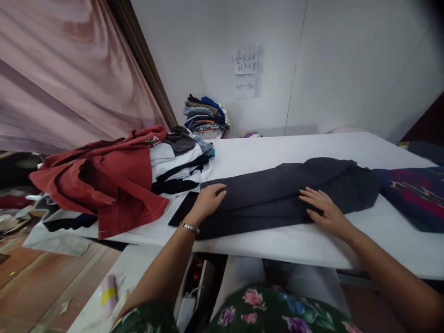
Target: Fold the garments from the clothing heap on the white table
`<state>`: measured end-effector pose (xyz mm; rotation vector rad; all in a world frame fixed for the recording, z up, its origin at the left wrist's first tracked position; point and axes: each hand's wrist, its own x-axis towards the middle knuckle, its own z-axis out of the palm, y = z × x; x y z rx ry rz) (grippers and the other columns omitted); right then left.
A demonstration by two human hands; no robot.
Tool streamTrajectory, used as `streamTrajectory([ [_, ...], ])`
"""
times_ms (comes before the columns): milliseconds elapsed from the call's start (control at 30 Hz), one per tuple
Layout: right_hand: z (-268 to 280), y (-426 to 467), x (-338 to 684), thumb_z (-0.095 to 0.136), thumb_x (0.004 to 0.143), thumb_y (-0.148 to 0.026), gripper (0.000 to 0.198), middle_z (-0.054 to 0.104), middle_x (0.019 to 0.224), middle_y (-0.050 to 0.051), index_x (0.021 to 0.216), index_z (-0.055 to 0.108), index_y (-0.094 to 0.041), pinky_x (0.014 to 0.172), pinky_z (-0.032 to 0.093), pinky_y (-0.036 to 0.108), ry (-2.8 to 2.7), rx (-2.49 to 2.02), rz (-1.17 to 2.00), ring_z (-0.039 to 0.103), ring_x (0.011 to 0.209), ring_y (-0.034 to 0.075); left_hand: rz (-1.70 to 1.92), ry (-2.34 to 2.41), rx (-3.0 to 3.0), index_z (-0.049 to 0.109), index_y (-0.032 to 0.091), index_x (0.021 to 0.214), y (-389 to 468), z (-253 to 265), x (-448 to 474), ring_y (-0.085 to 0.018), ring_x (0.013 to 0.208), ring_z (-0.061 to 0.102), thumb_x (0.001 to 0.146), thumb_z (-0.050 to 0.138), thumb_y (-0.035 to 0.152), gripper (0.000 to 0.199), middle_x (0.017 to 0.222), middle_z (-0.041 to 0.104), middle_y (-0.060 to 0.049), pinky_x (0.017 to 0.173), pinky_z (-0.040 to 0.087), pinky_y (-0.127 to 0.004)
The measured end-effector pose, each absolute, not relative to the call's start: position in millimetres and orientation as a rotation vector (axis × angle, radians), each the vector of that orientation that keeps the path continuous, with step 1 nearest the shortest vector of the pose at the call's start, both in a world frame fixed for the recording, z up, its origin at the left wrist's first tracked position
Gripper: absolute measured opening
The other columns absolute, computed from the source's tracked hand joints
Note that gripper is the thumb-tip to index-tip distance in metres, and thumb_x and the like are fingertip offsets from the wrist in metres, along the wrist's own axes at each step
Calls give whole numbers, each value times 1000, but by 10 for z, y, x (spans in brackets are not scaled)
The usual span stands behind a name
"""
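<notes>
A long dark grey garment [263,194], which looks like a pair of trousers folded lengthwise, lies across the white table in front of me. My left hand [207,202] rests at its left end, fingers slightly curved and apart. Spread fingers of my right hand [322,210] lie flat on the garment's near side, toward its right half. A flat black thing [183,210] is beside my left wrist, partly hidden by the arm; I cannot tell what it is.
To the left, a red garment [118,180] tops a loose heap of clothes [180,162]. A folded stack of clothes [205,118] stands at the back. Patterned dark fabric [416,194] lies at the right of the white table [249,157]. Handwritten paper signs [248,62] hang on the wall.
</notes>
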<state>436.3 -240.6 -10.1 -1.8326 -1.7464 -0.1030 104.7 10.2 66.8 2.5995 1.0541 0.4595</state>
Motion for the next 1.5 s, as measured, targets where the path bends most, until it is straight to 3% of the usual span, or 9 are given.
streamTrajectory([
  [167, -1, -1947, 4182, 45, 91, -31, 40, 55, 140, 6, 127, 61, -28, 112, 27, 59, -1799, -1771, -147, 38, 139, 27, 195, 1282, 2786, 63, 18, 124, 572, 691, 1551, -25, 124, 53, 95, 39, 34, 41, 131, 63, -11, 104, 38, -39],
  [367, -257, -1656, 4135, 40, 91, -29, 43, 52, 141, 12, 127, 61, -21, 111, 28, 59, -1874, -1925, -212, 42, 135, 30, -33, 1377, 2767, 69, 16, 110, 808, 437, 1718, -28, 109, 62, 91, 47, 43, 39, 115, 68, -16, 93, 43, -40],
  [667, -212, -1649, 4191, 42, 94, -35, 40, 50, 144, 8, 130, 59, -25, 113, 27, 58, -1758, -1841, -148, 40, 137, 27, 260, 1363, 2886, 68, 16, 104, 745, 336, 1575, -27, 108, 57, 91, 51, 40, 32, 108, 66, -12, 92, 42, -38],
  [800, 43, -1290, 4448, 43, 90, -26, 44, 50, 144, 7, 131, 58, -23, 114, 30, 52, -1694, -1849, -207, 39, 138, 26, 440, 1279, 2945, 66, 19, 109, 742, 248, 1577, -26, 110, 55, 91, 51, 36, 30, 113, 63, -11, 93, 40, -39],
  [933, 280, -772, 4811, 43, 86, -20, 53, 49, 145, 7, 138, 53, -18, 115, 31, 44, -1666, -2125, -80, 37, 139, 25, 361, 1250, 2961, 68, 18, 105, 730, 216, 1582, -26, 106, 56, 92, 48, 38, 31, 107, 65, -11, 90, 40, -39],
  [1033, 348, -499, 5028, 43, 90, -28, 52, 51, 143, 7, 141, 50, -20, 113, 33, 43, -1660, -2368, 117, 44, 135, 26, 309, 1332, 2922, 70, 17, 101, 719, 225, 1580, -27, 106, 56, 93, 44, 41, 36, 105, 66, -12, 89, 40, -40],
  [1200, 308, -428, 5282, 49, 90, -50, 51, 64, 128, 11, 124, 65, -17, 103, 44, 41, -1653, -2477, 268, 57, 120, 30, 224, 1415, 2871, 69, 16, 103, 701, 239, 1572, -30, 109, 57, 95, 39, 46, 43, 109, 68, -13, 97, 34, -44],
  [1500, 85, -585, 5468, 36, 95, -55, 55, 70, 112, 12, 105, 75, -17, 91, 48, 32, -1587, -2539, 246, 64, 107, 27, 267, 1512, 2850, 66, 14, 97, 768, 287, 1593, -29, 101, 61, 96, 36, 42, 42, 100, 70, -14, 88, 38, -42],
])
